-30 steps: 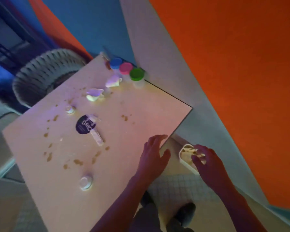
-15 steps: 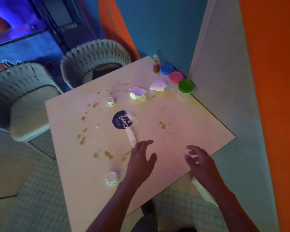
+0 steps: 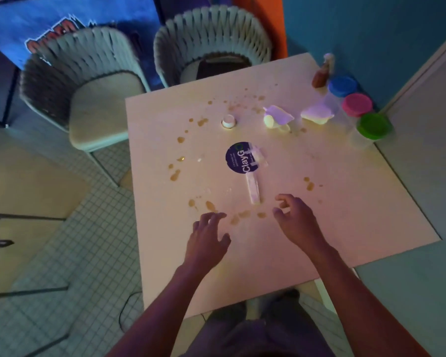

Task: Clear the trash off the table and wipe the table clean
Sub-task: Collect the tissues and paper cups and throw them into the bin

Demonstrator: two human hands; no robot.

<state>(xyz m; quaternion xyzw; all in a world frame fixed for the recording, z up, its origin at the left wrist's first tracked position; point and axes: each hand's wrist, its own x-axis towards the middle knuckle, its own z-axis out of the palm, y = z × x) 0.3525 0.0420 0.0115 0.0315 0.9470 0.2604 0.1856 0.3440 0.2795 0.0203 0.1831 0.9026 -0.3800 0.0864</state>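
Nearest, the left hand [image 3: 206, 238] hovered over the desk [image 3: 358, 215] with fingers spread, holding nothing. The right hand [image 3: 296, 222] was loosely curled and empty, just short of the clear wrapper strip [image 3: 253, 190]. That strip appeared thin, light and limp; pinching its near end seemed best. Beyond it lay the round dark label [image 3: 238, 158], probably flat and hard to lift except by an edge. Farther off stood a small white cup [image 3: 228, 122] and two crumpled white scraps [image 3: 277, 117], likely light and crushable. Brown spills [image 3: 211, 206] dotted the surface.
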